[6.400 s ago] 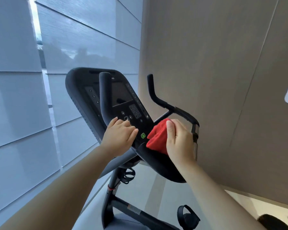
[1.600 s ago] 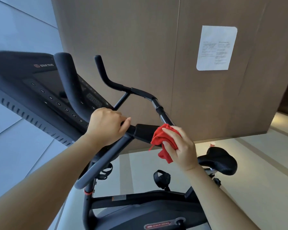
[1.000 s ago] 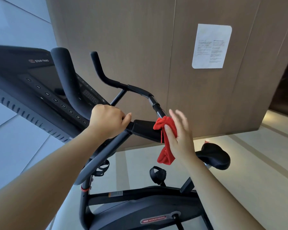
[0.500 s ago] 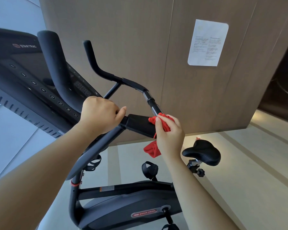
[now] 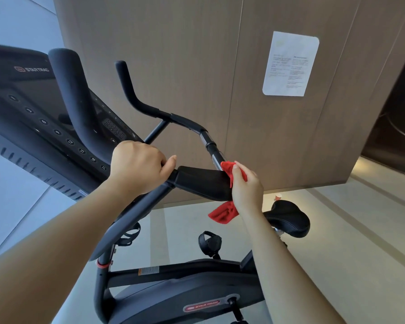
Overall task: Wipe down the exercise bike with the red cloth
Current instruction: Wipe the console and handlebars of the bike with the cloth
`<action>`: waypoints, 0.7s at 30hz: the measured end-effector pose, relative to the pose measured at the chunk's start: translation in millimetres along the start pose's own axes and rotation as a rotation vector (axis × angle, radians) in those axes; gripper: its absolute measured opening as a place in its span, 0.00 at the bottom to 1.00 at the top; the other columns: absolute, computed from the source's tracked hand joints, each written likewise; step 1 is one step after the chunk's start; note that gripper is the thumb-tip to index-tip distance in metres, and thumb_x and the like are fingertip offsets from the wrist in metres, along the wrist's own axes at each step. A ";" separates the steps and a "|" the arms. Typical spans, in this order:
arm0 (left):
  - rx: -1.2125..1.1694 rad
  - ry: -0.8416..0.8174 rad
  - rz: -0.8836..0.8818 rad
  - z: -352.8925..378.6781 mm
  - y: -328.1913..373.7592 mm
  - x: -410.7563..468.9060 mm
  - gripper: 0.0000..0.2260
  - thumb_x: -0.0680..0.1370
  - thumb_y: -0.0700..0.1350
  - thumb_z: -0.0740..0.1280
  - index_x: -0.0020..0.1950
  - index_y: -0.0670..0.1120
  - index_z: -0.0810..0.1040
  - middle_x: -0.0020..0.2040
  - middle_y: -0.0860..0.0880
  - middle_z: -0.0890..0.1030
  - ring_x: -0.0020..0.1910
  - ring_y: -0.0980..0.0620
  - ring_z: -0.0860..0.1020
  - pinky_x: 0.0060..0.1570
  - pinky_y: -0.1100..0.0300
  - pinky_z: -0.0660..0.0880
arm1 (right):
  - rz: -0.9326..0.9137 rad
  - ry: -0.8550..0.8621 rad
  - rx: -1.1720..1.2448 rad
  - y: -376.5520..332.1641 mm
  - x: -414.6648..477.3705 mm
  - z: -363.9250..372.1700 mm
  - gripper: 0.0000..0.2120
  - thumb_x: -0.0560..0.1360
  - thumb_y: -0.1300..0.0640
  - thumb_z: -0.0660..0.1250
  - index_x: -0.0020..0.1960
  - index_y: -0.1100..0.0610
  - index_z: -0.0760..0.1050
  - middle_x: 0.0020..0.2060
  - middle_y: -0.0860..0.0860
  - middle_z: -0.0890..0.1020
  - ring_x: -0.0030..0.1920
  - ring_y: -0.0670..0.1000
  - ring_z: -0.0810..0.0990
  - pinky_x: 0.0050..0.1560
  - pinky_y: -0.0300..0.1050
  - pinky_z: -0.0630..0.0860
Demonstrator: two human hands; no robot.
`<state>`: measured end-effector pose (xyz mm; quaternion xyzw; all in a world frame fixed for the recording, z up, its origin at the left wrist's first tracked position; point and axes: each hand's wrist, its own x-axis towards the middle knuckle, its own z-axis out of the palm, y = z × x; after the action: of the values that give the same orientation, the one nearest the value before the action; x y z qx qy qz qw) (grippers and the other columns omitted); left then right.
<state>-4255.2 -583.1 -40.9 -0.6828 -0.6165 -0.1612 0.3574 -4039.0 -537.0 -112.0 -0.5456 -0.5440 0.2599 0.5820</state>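
Note:
A black exercise bike (image 5: pixel 173 291) fills the view, its console (image 5: pixel 28 108) at the left and its saddle (image 5: pixel 288 218) at the right. My left hand (image 5: pixel 138 167) grips the near handlebar beside the black elbow pad (image 5: pixel 201 183). My right hand (image 5: pixel 246 188) holds the red cloth (image 5: pixel 222 213) wrapped against the right end of that pad, where the right handlebar tube (image 5: pixel 211 146) meets it. One corner of the cloth shows above my fingers and a tail hangs below my wrist.
A brown panelled wall (image 5: pixel 173 66) stands behind the bike with a white paper notice (image 5: pixel 290 64) on it. A small red cup (image 5: pixel 278 197) sits on the pale floor by the wall. A pedal (image 5: pixel 209 243) hangs below the pad.
My right hand went from flat against the cloth to curled round it at the pad's end. My left hand kept its grip on the handlebar. The view shifted slightly.

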 end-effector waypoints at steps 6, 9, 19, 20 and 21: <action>-0.013 0.014 0.002 -2.2 1.5 -1.0 0.25 0.78 0.55 0.59 0.24 0.46 0.78 0.20 0.49 0.69 0.21 0.49 0.66 0.28 0.64 0.50 | 0.066 0.145 0.012 -0.8 -32.5 12.1 0.20 0.79 0.45 0.56 0.69 0.51 0.67 0.66 0.51 0.68 0.54 0.46 0.70 0.37 0.23 0.67; 0.003 0.022 0.012 -0.1 1.6 -0.9 0.26 0.79 0.56 0.57 0.26 0.46 0.78 0.21 0.50 0.71 0.23 0.48 0.69 0.27 0.64 0.54 | 0.154 0.149 0.056 -7.8 -17.7 11.9 0.19 0.80 0.46 0.54 0.63 0.54 0.72 0.60 0.53 0.75 0.56 0.52 0.74 0.40 0.36 0.68; -0.049 0.022 0.000 -0.8 1.1 -1.5 0.25 0.78 0.53 0.63 0.22 0.45 0.75 0.19 0.48 0.68 0.20 0.47 0.66 0.28 0.66 0.52 | 0.158 0.275 0.103 -12.6 -46.8 29.7 0.23 0.80 0.45 0.54 0.71 0.55 0.65 0.68 0.55 0.66 0.59 0.52 0.73 0.38 0.29 0.65; -0.047 0.027 0.009 -0.1 0.6 -1.6 0.25 0.78 0.53 0.62 0.22 0.45 0.75 0.19 0.49 0.69 0.21 0.47 0.67 0.28 0.65 0.53 | 0.158 0.293 0.109 -13.3 -40.9 28.1 0.21 0.80 0.46 0.54 0.68 0.55 0.69 0.65 0.54 0.70 0.59 0.52 0.73 0.41 0.32 0.66; -0.039 0.034 0.020 1.1 -0.2 -1.5 0.25 0.79 0.54 0.61 0.23 0.45 0.75 0.20 0.49 0.69 0.21 0.48 0.68 0.28 0.65 0.54 | 0.162 0.302 0.129 -13.4 -33.3 25.5 0.19 0.80 0.47 0.53 0.64 0.55 0.73 0.61 0.52 0.75 0.57 0.51 0.74 0.42 0.33 0.66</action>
<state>-4255.9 -583.4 -42.6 -0.6931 -0.6001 -0.1812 0.3560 -4075.4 -561.5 -116.1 -0.5821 -0.3868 0.2553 0.6681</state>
